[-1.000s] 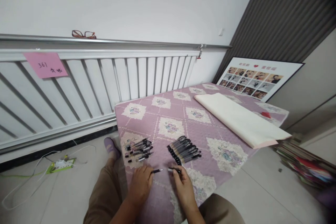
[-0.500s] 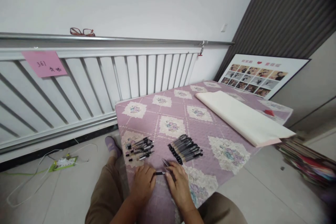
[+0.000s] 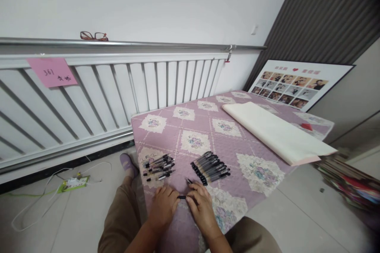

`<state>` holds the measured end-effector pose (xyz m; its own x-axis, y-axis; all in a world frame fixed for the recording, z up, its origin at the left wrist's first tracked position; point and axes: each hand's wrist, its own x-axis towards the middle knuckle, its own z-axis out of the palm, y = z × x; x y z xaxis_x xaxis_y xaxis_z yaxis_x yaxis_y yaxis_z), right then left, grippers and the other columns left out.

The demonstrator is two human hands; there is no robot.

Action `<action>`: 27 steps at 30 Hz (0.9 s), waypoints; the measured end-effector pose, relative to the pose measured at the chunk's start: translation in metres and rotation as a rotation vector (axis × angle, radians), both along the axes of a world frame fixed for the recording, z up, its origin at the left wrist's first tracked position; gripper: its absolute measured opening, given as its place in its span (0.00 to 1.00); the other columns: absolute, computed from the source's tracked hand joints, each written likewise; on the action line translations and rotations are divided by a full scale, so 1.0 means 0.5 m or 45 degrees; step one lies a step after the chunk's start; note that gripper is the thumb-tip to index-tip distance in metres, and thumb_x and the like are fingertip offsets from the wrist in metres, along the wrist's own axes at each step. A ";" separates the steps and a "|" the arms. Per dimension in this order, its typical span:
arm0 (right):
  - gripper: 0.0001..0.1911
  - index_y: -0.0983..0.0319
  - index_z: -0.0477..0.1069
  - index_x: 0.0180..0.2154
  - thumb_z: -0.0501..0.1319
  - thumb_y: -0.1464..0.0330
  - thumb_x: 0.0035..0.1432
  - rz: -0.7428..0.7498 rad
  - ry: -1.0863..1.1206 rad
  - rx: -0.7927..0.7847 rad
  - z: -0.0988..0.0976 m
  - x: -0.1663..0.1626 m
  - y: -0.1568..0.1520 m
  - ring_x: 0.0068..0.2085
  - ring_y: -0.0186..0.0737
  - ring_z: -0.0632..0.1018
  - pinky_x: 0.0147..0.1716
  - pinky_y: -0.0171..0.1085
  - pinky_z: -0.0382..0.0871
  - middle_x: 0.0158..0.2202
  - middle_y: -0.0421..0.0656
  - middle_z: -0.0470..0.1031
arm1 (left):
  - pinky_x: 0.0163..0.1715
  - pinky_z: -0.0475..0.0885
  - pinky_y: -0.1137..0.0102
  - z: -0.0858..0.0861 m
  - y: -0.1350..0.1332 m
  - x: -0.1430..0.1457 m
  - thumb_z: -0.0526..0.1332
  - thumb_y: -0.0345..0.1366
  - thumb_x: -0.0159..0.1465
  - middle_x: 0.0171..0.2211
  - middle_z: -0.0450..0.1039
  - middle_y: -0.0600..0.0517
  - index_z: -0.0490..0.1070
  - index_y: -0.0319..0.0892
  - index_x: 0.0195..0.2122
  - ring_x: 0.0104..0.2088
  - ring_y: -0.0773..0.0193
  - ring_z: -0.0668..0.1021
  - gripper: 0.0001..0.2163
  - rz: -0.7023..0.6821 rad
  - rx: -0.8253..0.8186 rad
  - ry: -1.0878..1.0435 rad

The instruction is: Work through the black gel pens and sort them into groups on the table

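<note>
Near the front edge of the table, both my hands are closed on one black pen (image 3: pixel 182 197). My left hand (image 3: pixel 164 204) wraps its left part. My right hand (image 3: pixel 202 204) pinches its right end between thumb and finger. A dark, shiny piece like a pen or pen cap (image 3: pixel 189 181) sticks out from the right hand's fingers. Beyond the left hand lies a loose group of pens (image 3: pixel 160 168). Past the right hand, several black-capped pens (image 3: pixel 210 168) lie side by side in a slanting row.
A purple floral tablecloth (image 3: pixel 204 125) covers the table. A folded cream sheet (image 3: pixel 273 132) lies on the right, with a red paper piece (image 3: pixel 306 126) beyond it. A photo board (image 3: pixel 297 85) leans behind. A radiator (image 3: pixel 148 87) runs along the wall; a power strip (image 3: pixel 74 184) is on the floor.
Between my hands, the silvery end that showed near the right fingers is now covered, and only black shows. The piece at the right fingers has tilted slightly. The view shifted a little.
</note>
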<state>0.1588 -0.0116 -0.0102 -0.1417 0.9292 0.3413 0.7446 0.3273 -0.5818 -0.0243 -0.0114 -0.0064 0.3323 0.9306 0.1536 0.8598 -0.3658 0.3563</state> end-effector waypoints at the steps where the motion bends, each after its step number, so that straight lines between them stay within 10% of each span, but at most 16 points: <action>1: 0.06 0.55 0.74 0.32 0.58 0.66 0.58 0.007 0.011 0.003 -0.001 0.001 0.000 0.56 0.50 0.70 0.53 0.53 0.63 0.49 0.43 0.75 | 0.47 0.60 0.61 0.000 0.001 0.000 0.55 0.35 0.67 0.39 0.72 0.55 0.71 0.49 0.41 0.43 0.59 0.72 0.06 -0.002 -0.004 0.006; 27: 0.09 0.57 0.73 0.40 0.62 0.63 0.55 0.037 0.102 0.075 -0.003 0.006 0.002 0.55 0.50 0.70 0.55 0.53 0.65 0.51 0.47 0.73 | 0.49 0.59 0.61 -0.002 -0.001 -0.002 0.54 0.33 0.67 0.40 0.72 0.55 0.70 0.49 0.42 0.44 0.60 0.71 0.07 -0.016 0.025 -0.071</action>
<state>0.1616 -0.0105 -0.0120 -0.1386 0.9030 0.4068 0.6862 0.3837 -0.6180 -0.0252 -0.0119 -0.0073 0.3346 0.9228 0.1907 0.8338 -0.3843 0.3964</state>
